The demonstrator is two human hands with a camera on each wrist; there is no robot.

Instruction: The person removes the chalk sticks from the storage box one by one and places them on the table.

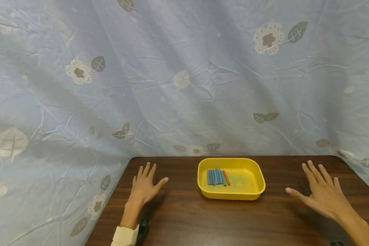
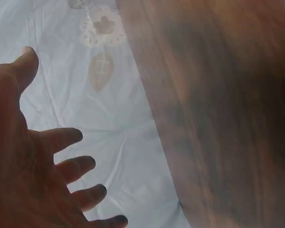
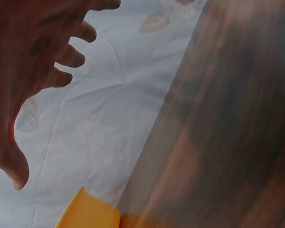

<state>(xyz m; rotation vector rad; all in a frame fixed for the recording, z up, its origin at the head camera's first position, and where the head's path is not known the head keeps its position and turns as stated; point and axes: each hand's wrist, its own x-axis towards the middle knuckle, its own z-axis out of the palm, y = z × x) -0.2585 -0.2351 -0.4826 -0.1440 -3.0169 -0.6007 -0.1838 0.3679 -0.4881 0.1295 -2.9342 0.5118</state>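
A yellow plastic tub [image 1: 249, 195] stands on the dark wooden table toward its far edge. In its left half lie several chalk sticks [image 1: 216, 177] side by side, blue and green ones with an orange-red stick [image 1: 226, 178] at the right end. To the left of the tub, my left hand [image 1: 145, 188] is held over the table with fingers spread, holding nothing. My right hand [image 1: 324, 195] is on the tub's other side, fingers also spread and nothing in them. One corner of the tub [image 3: 90, 213] shows at the bottom of the right wrist view.
The brown table [image 1: 184, 222] has rounded far corners. A pale grey-blue sheet [image 1: 160, 85] printed with flowers and leaves hangs behind it and along its sides. Dark bands [image 1: 142, 225] sit at the wrists, and a cream sleeve [image 1: 125, 235] covers the left forearm.
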